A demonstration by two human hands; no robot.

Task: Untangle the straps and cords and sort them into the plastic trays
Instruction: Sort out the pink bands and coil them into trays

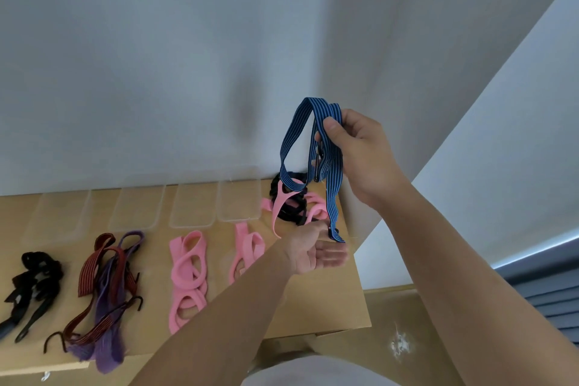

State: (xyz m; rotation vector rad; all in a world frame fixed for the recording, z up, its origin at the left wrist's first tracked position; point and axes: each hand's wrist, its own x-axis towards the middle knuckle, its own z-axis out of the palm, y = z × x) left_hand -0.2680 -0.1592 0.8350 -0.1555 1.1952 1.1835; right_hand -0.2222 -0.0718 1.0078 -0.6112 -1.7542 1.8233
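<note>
While the right hand [360, 147] pinched the blue strap [289, 141] high above the pile [297, 213], the left hand [316, 254] lay open, palm up, just in front of the pile. Strap seemed light, limp, stretchy. A pink strap [279, 207] threaded its loop, so best gripped beside that snag.

Head-cam view: person's left hand [316, 252] & right hand [360, 147], both bare; left forearm [219, 323] & right forearm [454, 260] likewise uncovered from wrist to frame edge; right forearm looms broader, being nearer the lens; right thumb [330, 127] shows a short, trimmed nail; at bottom centre, a rounded patch of pale grey-white fabric [282, 370], prob. the wearer's shirt; plain, smooth.
</note>
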